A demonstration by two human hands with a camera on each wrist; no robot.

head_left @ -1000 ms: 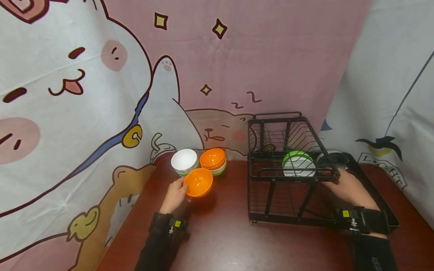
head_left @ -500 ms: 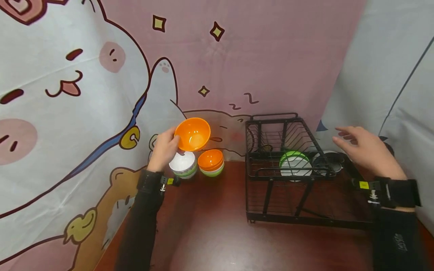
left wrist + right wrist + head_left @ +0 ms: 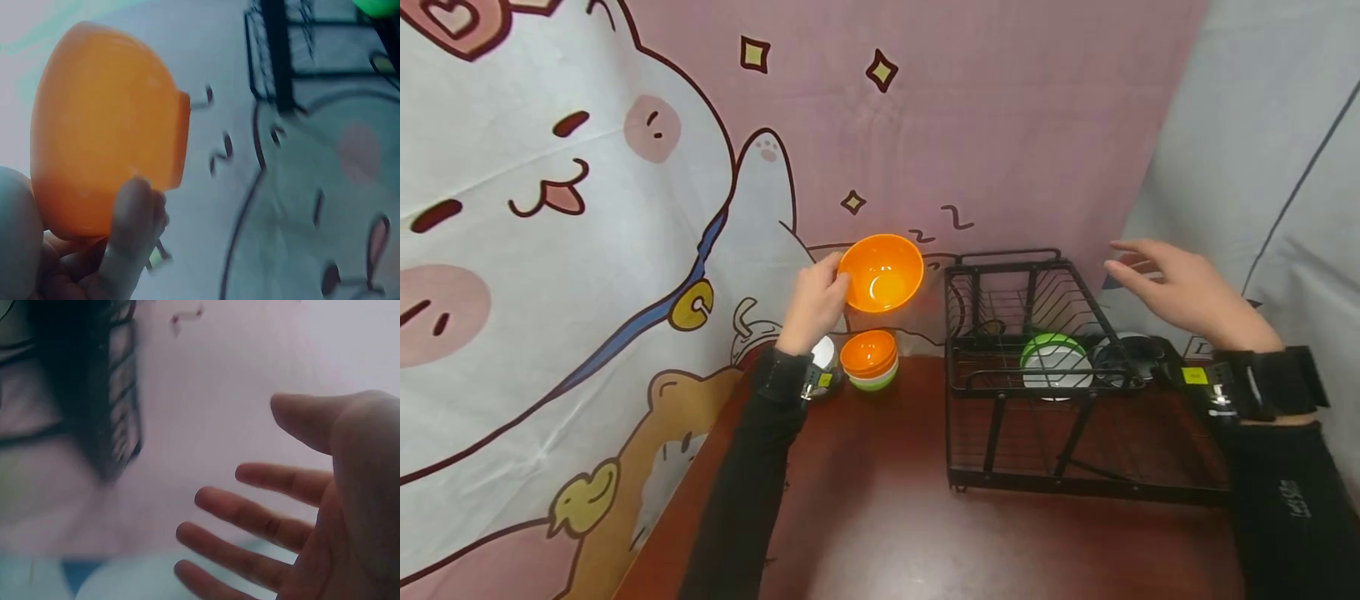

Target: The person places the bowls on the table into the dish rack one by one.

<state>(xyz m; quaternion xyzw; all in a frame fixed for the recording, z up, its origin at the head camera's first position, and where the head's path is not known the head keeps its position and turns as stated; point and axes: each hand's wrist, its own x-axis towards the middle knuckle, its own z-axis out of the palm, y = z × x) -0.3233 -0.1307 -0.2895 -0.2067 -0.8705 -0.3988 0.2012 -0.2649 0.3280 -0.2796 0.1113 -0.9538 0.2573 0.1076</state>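
Note:
An orange bowl is in my left hand, which pinches its left side and holds it in the air, mouth tilted toward the head camera. In the left wrist view the bowl appears side-on, with a finger along its underside near the foot. My right hand hovers above the right side of the black dish rack. Its fingers are spread and nothing is between them, as the right wrist view of the hand confirms.
Stacked bowls, orange over white and green, stand at the table's back. A white bowl is partly hidden by my left wrist. Green and white bowls sit in the rack, with dark cookware at its right.
My left hand has lifted the orange bowl off the table area, then carried it right. My right hand has left the cookware beside the rack, risen, and shifted slightly left.

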